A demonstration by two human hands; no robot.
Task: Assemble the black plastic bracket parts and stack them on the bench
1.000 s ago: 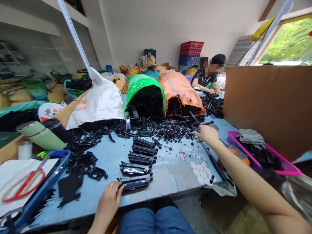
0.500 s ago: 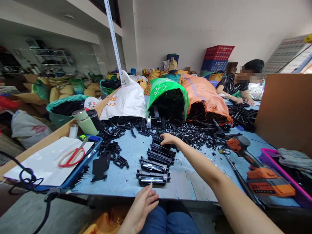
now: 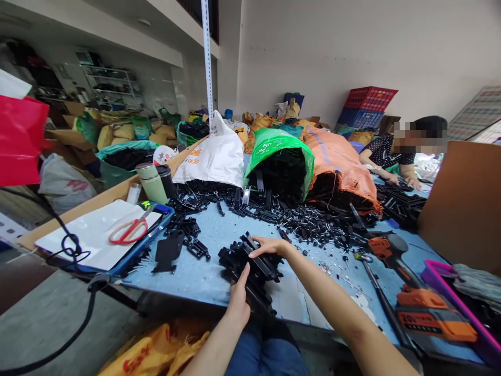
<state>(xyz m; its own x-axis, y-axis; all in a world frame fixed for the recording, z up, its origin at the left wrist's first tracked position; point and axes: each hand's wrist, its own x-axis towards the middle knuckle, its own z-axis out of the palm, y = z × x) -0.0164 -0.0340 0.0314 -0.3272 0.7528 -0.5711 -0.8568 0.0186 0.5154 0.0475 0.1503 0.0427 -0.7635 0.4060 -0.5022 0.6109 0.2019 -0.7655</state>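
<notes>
Several long black parts [image 3: 254, 271] are bunched together and tilted near the front edge of the blue table. My left hand [image 3: 239, 300] presses against the front left side of the bunch, thumb pointing up. At its upper right, my right hand [image 3: 270, 246] grips the black parts with thumb and fingers. The undersides of the parts and some of my fingers are hidden. A flat black plate [image 3: 167, 253] and small black brackets [image 3: 195, 247] lie to the left.
Screws [image 3: 319, 222] spread behind my hands, before a green sack [image 3: 274, 141]. A hammer [image 3: 378, 287] and orange power tool [image 3: 434, 313] lie right. Red scissors [image 3: 129, 231] rest on paper at left. Another person's hands [image 3: 410, 180] work at the back right.
The row of black parts has been gathered into a tilted bunch. My left hand has moved up onto it, and my right hand has come nearer. The view has shifted.
</notes>
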